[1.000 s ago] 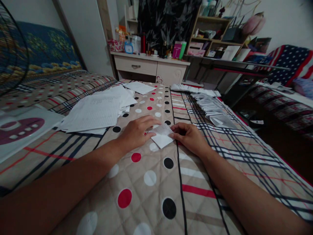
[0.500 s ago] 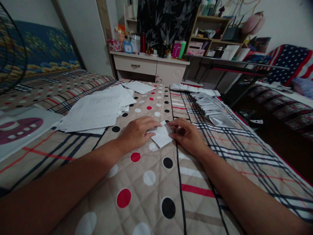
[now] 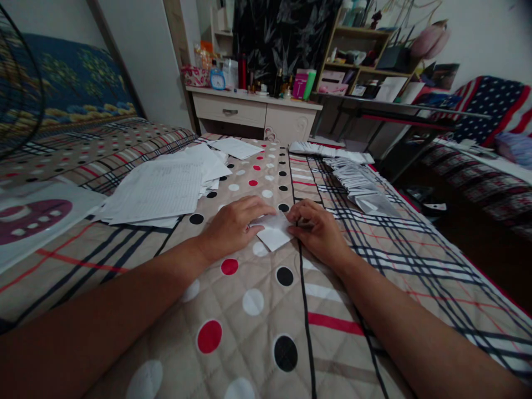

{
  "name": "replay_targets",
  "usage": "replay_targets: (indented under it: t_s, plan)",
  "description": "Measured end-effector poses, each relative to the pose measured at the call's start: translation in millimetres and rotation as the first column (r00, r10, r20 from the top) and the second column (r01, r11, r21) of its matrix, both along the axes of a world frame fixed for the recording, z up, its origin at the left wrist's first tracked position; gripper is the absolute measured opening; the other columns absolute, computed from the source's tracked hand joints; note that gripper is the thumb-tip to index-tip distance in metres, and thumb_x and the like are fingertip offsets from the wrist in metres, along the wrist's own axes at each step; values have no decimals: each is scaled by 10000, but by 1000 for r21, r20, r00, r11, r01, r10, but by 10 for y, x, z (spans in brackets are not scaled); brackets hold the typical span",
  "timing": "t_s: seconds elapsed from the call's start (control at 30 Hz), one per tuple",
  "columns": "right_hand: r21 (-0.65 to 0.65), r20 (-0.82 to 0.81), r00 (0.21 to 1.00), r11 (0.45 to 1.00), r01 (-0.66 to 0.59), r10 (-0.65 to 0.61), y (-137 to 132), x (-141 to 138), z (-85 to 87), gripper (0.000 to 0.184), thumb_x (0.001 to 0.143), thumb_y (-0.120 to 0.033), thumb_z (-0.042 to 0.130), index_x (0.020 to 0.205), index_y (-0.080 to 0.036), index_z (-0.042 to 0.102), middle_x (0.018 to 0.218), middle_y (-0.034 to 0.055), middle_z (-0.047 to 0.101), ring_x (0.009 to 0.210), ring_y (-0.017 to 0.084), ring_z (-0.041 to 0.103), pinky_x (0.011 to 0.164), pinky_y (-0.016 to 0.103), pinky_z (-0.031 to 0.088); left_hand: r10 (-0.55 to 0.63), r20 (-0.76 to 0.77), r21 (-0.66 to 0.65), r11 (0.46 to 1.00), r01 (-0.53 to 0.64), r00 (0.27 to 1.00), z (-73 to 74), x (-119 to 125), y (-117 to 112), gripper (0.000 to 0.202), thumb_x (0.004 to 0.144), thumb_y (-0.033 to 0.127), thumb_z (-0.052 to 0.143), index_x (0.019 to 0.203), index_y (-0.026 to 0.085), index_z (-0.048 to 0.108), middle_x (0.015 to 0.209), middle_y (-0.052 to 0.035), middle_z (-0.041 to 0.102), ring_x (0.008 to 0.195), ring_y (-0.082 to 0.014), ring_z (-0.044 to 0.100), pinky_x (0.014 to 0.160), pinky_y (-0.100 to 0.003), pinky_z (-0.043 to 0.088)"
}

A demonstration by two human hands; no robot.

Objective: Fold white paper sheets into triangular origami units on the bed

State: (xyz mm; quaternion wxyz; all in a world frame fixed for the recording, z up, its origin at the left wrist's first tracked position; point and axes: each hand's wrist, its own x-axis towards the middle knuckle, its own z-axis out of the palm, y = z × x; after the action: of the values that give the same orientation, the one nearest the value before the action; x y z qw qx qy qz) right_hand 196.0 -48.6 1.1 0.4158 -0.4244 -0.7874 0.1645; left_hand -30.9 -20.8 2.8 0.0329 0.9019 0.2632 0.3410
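Observation:
A small folded piece of white paper (image 3: pixel 273 235) lies on the quilted bedspread (image 3: pixel 233 310), one corner pointing toward me. My left hand (image 3: pixel 236 223) has its left edge between thumb and fingers. At the right edge, my right hand (image 3: pixel 316 228) pinches the paper with thumb and index finger, the other fingers curled. To the left sits a loose stack of printed sheets (image 3: pixel 155 185), with one more white sheet (image 3: pixel 236 147) beyond it. On the right lies a fanned row of folded papers (image 3: pixel 347 177).
A white bag with a purple print (image 3: pixel 45 219) is at the left edge. Behind the bed stands a white dresser (image 3: pixel 249 113) with bottles and boxes on top. A black wire hoop (image 3: pixel 39 83) curves in at the upper left. A desk with shelves (image 3: pixel 366 72) is at the back right.
The upper flap of the small paper now lies folded over, its surface smoother. My right hand's fingers have curled in slightly; my left hand has hardly moved.

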Motion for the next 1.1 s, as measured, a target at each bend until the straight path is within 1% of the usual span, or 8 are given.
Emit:
replay_targets:
  t_s: [0.1, 0.27, 0.43, 0.57, 0.8, 0.87, 0.97, 1.1]
  plan:
    - [-16, 29, 1000, 1000, -4, 5, -5, -14, 5, 221, 679, 35, 602, 712, -183, 593, 767, 3, 587, 760, 153, 569, 686, 270, 431, -16, 9, 29, 999, 15, 1000, -1, 8, -9, 266, 793, 81, 661, 1027, 190, 598, 993, -40, 643, 960, -187, 603, 854, -327, 492]
    - [-25, 81, 993, 997, -79, 81, -25, -22, 16, 293, 626, 78, 525, 734, -179, 613, 791, 11, 612, 789, 158, 577, 721, 270, 432, -11, 34, 23, 1000, 10, 999, -7, 9, -12, 289, 749, 1, 623, 982, 167, 581, 820, 2, 627, 763, -139, 591, 732, -266, 478]
    - [-73, 124, 988, 994, -83, 91, -48, -19, 21, 258, 660, 22, 572, 807, -180, 637, 820, 14, 639, 799, 164, 593, 732, 276, 443, -76, -22, -25, 997, 75, 997, -9, -17, -6, 197, 793, 35, 591, 889, 189, 668, 879, -18, 655, 826, -146, 610, 746, -265, 474]
    - [-139, 154, 986, 989, -39, 61, -39, -27, 14, 211, 738, -106, 660, 928, -196, 669, 864, 20, 667, 779, 168, 608, 697, 277, 456, -70, -1, -150, 986, 69, 998, -44, -19, 37, 178, 811, 128, 639, 959, 203, 706, 914, -32, 705, 839, -159, 635, 759, -285, 493]
    - [-146, 110, 992, 988, -44, 60, 1, -35, -24, 122, 780, -120, 651, 869, -198, 679, 861, 27, 685, 818, 180, 633, 730, 289, 478, 94, 138, -432, 901, -25, 986, -61, 20, 102, 82, 686, 121, 749, 753, 161, 724, 656, 9, 668, 562, -102, 574, 509, -205, 427]
    - [-137, 106, 993, 990, -43, 58, -12, -48, -6, 131, 775, -102, 641, 854, -198, 683, 828, 25, 679, 796, 177, 629, 718, 289, 475, 85, 179, -363, 932, -15, 980, -33, 25, 84, 51, 716, 109, 713, 718, 160, 713, 657, 5, 663, 565, -100, 574, 509, -206, 427]
    - [-29, 16, 998, 998, -57, 58, -60, -91, 55, 219, 730, -30, 610, 834, -208, 684, 835, 21, 651, 821, 174, 621, 743, 289, 475, -11, 243, -76, 997, 31, 970, 39, 6, 32, 143, 770, 58, 624, 714, 169, 695, 711, -17, 676, 683, -130, 610, 635, -254, 481]
    - [152, -119, 993, 988, 34, -15, -124, -152, 123, 431, 680, -42, 647, 1064, -238, 645, 1133, 64, 594, 1058, 218, 571, 872, 342, 467, -110, 230, 214, 975, 60, 967, 147, -55, -52, 181, 830, 75, 578, 776, 206, 691, 792, -28, 706, 787, -154, 609, 727, -310, 497]
